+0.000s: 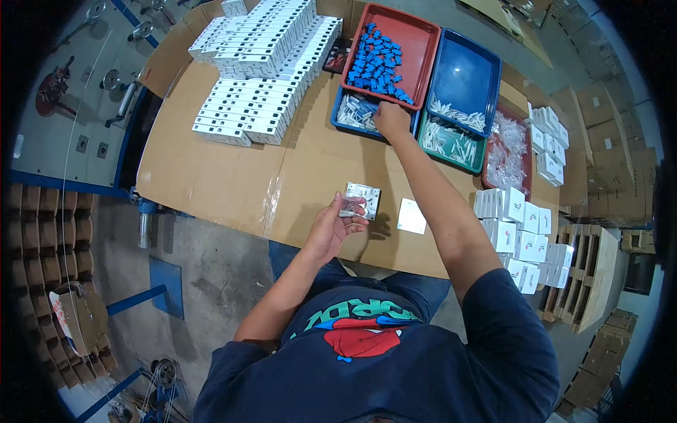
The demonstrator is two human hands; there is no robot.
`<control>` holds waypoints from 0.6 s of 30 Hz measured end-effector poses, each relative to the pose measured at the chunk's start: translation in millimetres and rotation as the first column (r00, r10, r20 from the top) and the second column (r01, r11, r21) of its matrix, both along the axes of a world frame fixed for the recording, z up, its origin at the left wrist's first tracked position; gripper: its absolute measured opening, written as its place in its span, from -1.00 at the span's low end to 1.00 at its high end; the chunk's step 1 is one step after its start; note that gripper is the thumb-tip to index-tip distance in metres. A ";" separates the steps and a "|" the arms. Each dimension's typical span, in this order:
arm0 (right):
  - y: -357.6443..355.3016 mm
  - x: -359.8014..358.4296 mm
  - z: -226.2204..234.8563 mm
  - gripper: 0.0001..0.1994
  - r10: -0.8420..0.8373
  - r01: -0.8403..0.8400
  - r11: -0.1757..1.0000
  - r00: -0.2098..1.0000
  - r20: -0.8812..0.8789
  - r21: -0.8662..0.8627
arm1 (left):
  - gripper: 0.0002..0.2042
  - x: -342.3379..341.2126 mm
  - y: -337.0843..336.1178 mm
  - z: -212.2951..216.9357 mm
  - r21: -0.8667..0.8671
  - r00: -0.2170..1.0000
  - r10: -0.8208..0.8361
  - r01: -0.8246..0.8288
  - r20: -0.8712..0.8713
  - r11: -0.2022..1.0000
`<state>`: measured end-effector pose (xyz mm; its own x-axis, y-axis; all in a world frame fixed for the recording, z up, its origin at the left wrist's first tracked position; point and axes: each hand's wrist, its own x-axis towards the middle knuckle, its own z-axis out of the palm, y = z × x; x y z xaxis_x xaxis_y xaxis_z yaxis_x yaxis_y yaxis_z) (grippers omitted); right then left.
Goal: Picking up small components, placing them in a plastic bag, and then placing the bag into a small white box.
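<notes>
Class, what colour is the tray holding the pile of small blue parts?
The tray is red, seen in the head view; the right hand reaches beside it.

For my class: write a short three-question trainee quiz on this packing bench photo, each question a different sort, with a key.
1. True or false: the left hand holds a small open white box above the brown cardboard-covered table.
2. Where does the right hand reach?
A. the stacks of long white cartons
B. the near rim of the red plastic tray of small blue parts
C. the flat white card
3. Fill in: beside the red tray, to its right, stands a nearly empty ____ tray.

Key: 1 true; 2 B; 3 blue.
</notes>
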<state>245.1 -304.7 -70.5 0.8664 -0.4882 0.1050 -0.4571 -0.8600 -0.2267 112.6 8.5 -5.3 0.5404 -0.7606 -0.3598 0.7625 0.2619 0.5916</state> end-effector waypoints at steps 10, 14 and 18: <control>39.1 -129.5 135.8 -0.86 0.199 -0.333 0.710 0.940 0.277 0.621 | -0.41 8.4 -10.1 -1.4 -0.056 0.999 0.001 -0.004 -0.046 0.998; 65.2 -188.2 168.2 -0.88 0.247 -0.390 0.642 0.920 0.304 0.660 | -0.41 4.6 -19.9 -1.0 -0.080 0.999 -0.041 0.039 -0.035 0.996; 73.3 -203.1 180.7 -0.88 0.323 -0.468 0.675 0.883 0.342 0.570 | -0.40 -3.0 -30.2 8.0 -0.072 0.995 -0.096 0.096 0.009 0.993</control>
<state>41.9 -231.4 110.2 0.9882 -0.1191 0.0959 0.0095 -0.5779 -0.8160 109.6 -21.7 2.7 0.4654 -0.8329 -0.2996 0.7831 0.2296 0.5780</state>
